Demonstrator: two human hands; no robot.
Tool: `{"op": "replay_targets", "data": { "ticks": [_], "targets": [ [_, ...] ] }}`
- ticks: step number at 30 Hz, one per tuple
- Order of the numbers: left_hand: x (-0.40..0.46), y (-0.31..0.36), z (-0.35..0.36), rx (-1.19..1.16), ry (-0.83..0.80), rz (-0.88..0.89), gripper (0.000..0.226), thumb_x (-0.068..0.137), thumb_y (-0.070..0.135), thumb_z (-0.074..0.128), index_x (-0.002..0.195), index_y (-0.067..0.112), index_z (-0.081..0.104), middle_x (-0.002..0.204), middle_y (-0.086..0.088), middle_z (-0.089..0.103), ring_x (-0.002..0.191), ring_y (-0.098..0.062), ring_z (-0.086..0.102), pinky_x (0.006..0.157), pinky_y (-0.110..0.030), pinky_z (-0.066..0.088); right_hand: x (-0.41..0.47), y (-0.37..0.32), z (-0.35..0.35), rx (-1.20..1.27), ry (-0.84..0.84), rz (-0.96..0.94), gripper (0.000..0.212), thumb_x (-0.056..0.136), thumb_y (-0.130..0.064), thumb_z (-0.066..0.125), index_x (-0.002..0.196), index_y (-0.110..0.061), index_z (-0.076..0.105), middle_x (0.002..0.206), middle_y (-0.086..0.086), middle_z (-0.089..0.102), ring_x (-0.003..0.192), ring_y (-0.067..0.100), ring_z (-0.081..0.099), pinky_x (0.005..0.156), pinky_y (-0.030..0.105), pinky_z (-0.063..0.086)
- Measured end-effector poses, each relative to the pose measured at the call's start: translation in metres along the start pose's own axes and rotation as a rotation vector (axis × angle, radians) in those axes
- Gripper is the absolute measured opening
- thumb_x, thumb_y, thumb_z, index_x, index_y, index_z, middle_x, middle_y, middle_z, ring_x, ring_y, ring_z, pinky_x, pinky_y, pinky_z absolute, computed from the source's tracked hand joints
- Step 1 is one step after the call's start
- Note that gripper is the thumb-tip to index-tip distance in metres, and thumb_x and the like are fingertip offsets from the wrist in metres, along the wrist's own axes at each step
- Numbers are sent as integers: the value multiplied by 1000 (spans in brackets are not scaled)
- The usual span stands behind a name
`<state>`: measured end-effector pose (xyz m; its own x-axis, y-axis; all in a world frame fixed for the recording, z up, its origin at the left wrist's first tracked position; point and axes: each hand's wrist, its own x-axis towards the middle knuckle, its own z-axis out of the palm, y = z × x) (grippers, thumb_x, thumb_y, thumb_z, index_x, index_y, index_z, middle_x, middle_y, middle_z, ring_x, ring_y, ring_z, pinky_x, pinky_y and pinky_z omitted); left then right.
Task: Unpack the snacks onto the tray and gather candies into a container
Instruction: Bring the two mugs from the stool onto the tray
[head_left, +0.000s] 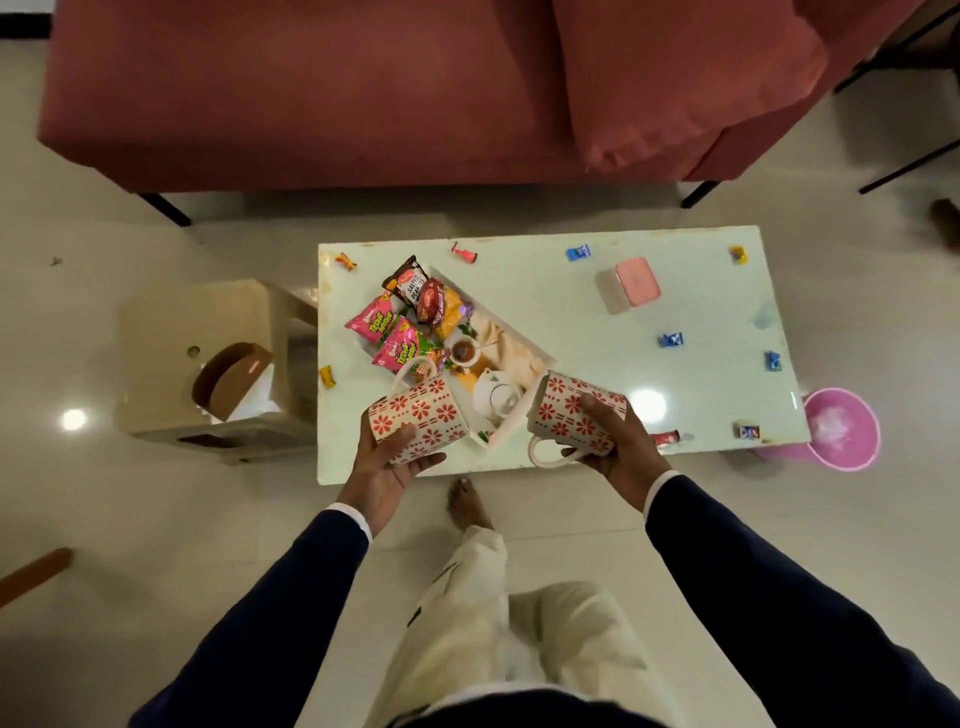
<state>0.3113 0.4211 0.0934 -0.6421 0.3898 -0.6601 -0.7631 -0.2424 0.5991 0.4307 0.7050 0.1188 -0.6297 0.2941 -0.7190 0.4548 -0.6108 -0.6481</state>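
My left hand grips a white mug with red flowers, tipped on its side above the table's near edge. My right hand grips a matching mug, also tilted, handle down. Between them lies a white tray with a printed tea picture, holding several snack packets at its far end. Wrapped candies are scattered on the pale table: blue ones, a red one, yellow ones. A clear container with a pink lid stands at the back right.
A red sofa runs behind the table. A beige stool with a brown paper bag stands to the left. A pink bucket sits on the floor at the right. My bare foot is under the near edge.
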Motion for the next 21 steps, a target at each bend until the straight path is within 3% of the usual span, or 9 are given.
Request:
{"op": "replay_targets", "data": {
  "ticks": [4, 8, 10, 12, 14, 16, 21],
  "targets": [
    [42, -16, 15, 145, 147, 70, 72, 64, 35, 87, 126, 32, 50, 127, -3, 66, 113, -27, 70, 77, -41, 61, 57, -3, -10, -173, 88, 25, 77, 75, -44, 85, 136, -16, 47, 126, 15, 68, 109, 33, 71, 77, 44, 62],
    [95, -36, 12, 465, 222, 145, 78, 63, 17, 95, 123, 33, 47, 129, 2, 58, 120, -17, 63, 77, -23, 60, 130, -6, -13, -280, 118, 54, 72, 71, -43, 88, 125, -23, 46, 123, 7, 66, 98, 22, 74, 71, 36, 62],
    [126, -47, 4, 729, 216, 188, 81, 64, 17, 96, 126, 35, 46, 131, 5, 53, 123, -18, 58, 87, -28, 59, 173, -2, -13, -373, 110, 21, 69, 70, -41, 90, 119, -23, 45, 123, 8, 64, 97, 22, 74, 67, 34, 62],
    [150, -57, -2, 1033, 235, 203, 84, 64, 30, 94, 129, 38, 43, 133, 8, 47, 121, -18, 56, 93, -38, 55, 214, 4, -7, -573, 99, -64, 65, 73, -31, 89, 118, -19, 44, 123, 11, 61, 102, 25, 70, 69, 38, 62],
    [172, -71, -3, 1219, 263, 214, 83, 63, 40, 90, 128, 40, 38, 131, 10, 43, 116, -21, 58, 88, -40, 53, 254, 9, 0, -827, 66, -161, 68, 74, -23, 88, 124, -11, 43, 124, 10, 55, 113, 26, 61, 83, 41, 59],
    [187, -83, -4, 1332, 281, 268, 82, 63, 41, 87, 127, 39, 36, 131, 9, 42, 113, -25, 61, 81, -40, 53, 282, 12, 12, -1072, -5, -221, 71, 72, -26, 85, 127, -12, 43, 119, 4, 45, 113, 23, 51, 94, 39, 52],
    [216, -109, -11, 1641, 237, 380, 84, 63, 38, 88, 131, 30, 40, 130, -2, 48, 103, -31, 66, 69, -41, 58, 318, 17, 40, -1378, -188, -332, 77, 67, -44, 80, 129, -20, 39, 122, 6, 42, 111, 36, 55, 89, 51, 54]
  ]
}}
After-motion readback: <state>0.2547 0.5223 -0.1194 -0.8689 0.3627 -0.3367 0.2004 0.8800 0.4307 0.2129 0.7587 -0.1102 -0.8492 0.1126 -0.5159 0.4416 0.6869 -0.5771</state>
